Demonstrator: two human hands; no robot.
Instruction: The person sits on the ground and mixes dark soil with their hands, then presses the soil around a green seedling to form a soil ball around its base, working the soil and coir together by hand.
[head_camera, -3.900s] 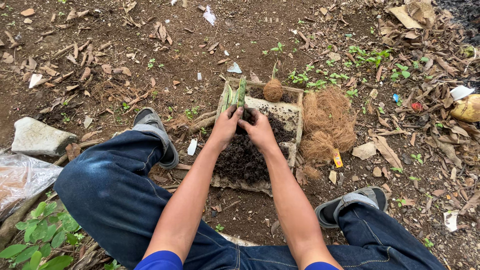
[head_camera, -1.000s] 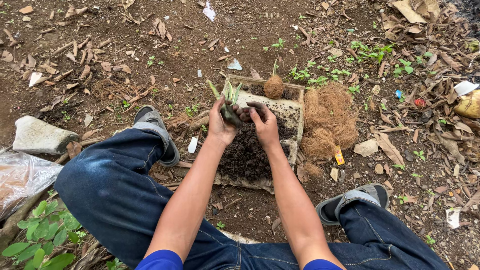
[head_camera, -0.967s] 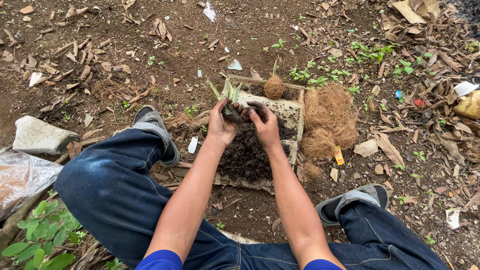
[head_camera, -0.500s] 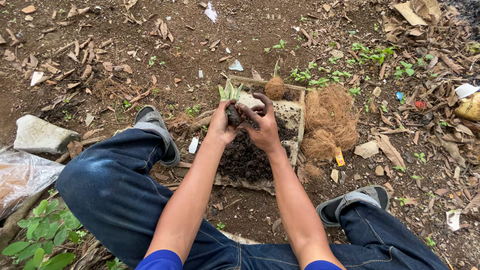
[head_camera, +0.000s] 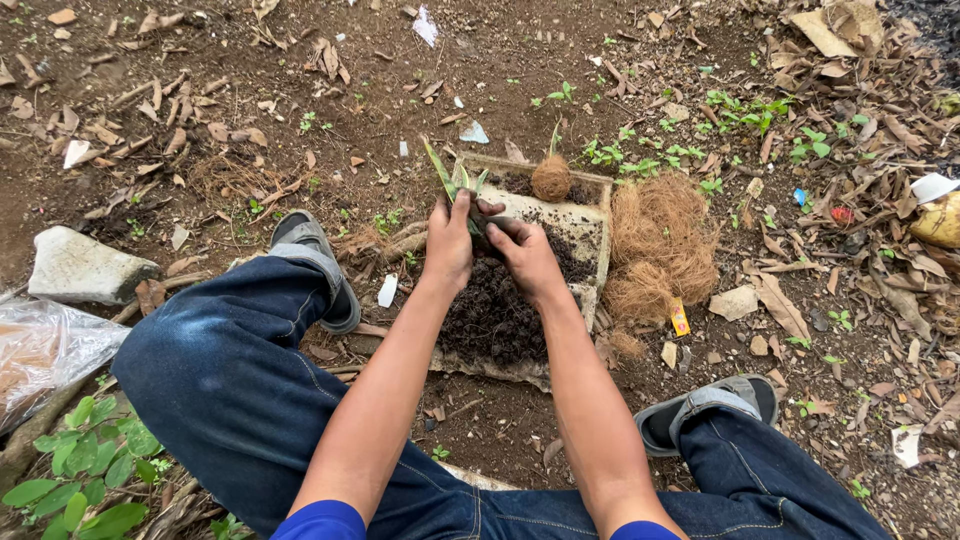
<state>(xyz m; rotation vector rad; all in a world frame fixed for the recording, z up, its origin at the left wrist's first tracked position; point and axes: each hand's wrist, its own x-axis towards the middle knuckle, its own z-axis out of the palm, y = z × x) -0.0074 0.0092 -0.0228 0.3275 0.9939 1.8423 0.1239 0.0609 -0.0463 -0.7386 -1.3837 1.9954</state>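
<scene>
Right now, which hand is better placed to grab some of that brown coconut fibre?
Probably the right hand. The fibre pile lies on its side, just beyond the tray, while the left hand holds the small plant on the far side.

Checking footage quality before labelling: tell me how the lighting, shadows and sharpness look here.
Head view: soft, even daylight, no hard shadows or glare; left hand, right hand and small plant sharp; clear plastic sheet at the left edge shows mild sheen.
</scene>
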